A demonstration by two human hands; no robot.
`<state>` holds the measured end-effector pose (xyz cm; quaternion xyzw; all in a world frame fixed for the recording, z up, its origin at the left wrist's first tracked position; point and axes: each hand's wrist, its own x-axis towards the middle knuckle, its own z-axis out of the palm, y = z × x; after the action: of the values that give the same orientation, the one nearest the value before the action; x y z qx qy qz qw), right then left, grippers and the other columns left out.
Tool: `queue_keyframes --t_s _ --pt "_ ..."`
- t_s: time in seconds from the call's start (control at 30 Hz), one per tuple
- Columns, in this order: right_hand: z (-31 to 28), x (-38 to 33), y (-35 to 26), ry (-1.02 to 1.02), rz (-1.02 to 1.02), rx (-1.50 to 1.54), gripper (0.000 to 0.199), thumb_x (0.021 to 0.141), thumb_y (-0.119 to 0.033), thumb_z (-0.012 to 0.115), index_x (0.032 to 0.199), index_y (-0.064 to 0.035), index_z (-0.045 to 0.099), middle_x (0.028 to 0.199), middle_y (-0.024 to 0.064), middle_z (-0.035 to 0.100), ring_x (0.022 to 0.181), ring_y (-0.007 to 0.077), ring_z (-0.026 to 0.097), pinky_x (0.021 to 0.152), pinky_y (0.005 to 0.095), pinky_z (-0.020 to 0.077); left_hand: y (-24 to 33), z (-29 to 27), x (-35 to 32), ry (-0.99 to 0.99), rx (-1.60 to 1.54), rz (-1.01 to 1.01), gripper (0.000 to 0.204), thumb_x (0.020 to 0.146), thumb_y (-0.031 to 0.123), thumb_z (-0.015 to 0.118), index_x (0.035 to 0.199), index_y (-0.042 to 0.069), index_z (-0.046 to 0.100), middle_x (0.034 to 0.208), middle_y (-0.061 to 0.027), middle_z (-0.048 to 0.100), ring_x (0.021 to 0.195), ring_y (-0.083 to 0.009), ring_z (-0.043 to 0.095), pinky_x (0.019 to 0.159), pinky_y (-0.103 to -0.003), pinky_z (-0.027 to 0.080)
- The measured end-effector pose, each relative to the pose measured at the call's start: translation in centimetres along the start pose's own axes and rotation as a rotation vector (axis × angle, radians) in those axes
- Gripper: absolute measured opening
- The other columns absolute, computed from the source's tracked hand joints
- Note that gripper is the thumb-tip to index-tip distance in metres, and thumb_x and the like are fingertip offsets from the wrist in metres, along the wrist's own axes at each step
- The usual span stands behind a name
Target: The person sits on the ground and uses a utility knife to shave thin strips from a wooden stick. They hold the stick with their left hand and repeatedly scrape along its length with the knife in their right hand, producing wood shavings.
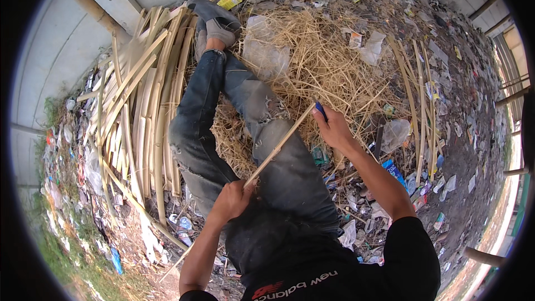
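Observation:
A narrow bamboo strip [280,145] slants across my thighs, and its lower end runs back past my left forearm. My left hand [233,198] is closed around it close to my lap. At the strip's upper end, my right hand [334,127] is closed on a small blue-handled tool [320,109]. This tool lies against or just beside the strip. Its blade, if it has one, cannot be made out. Below the tool is my thigh in torn dark jeans [273,128]. A heap of pale bamboo shavings [323,56] spreads beyond and beside my legs.
Split bamboo slats [146,134] lie stacked to my left. A few thinner strips [422,111] lie on the right. Littered ground with plastic scraps [395,135] and a blue wrapper [394,173] surrounds me. A grey wall [61,56] stands at the far left.

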<state>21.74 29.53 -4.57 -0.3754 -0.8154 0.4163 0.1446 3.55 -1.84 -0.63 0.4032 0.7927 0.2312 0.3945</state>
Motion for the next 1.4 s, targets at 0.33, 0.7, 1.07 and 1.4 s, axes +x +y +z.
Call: queue_keyframes --t_s 0.33,0.7,1.07,1.4 --pt "-2.8 2.4 0.8 -0.007 -0.057 0.086 0.035 0.099 -0.037 0.079 0.114 -0.0065 0.072 0.069 -0.0050 0.045 0.062 0.0073 0.043 0.059 0.0292 0.0373 -2.0 0.3 0.6 -0.027 -0.038 0.054 0.061 0.113 0.044 0.051 0.080 -0.007 0.061 0.066 -0.0281 0.055 0.065 -0.0467 0.055 0.065 -0.052 0.043" --pt "-2.6 1.4 -0.5 0.069 -0.088 -0.066 0.048 0.109 -0.045 0.059 0.093 -0.0018 0.069 0.065 0.0124 0.062 0.057 0.0286 0.060 0.057 0.0432 0.0447 -1.0 -0.9 1.4 -0.188 -0.146 -0.178 0.077 0.111 0.058 0.046 0.080 -0.009 0.068 0.062 -0.0196 0.063 0.056 -0.0325 0.068 0.057 -0.043 0.054" --pt "4.2 -3.4 -2.8 -0.204 -0.256 -0.399 0.051 0.109 -0.045 0.054 0.096 0.0012 0.069 0.070 0.0237 0.069 0.068 0.0466 0.070 0.067 0.0552 0.0553 -0.2 -0.7 4.1 -0.287 -0.236 -0.278 0.082 0.109 0.066 0.041 0.075 -0.005 0.065 0.056 -0.0069 0.057 0.046 -0.0182 0.061 0.049 -0.034 0.052" --pt "3.9 -2.7 -1.2 -0.164 -0.170 -0.431 0.063 0.112 -0.049 0.046 0.084 0.0022 0.069 0.067 0.0251 0.066 0.067 0.0446 0.069 0.065 0.0546 0.0545 0.1 -0.8 3.9 -0.281 -0.231 -0.268 0.083 0.109 0.066 0.042 0.075 -0.006 0.066 0.056 -0.0072 0.058 0.045 -0.0188 0.061 0.046 -0.034 0.050"
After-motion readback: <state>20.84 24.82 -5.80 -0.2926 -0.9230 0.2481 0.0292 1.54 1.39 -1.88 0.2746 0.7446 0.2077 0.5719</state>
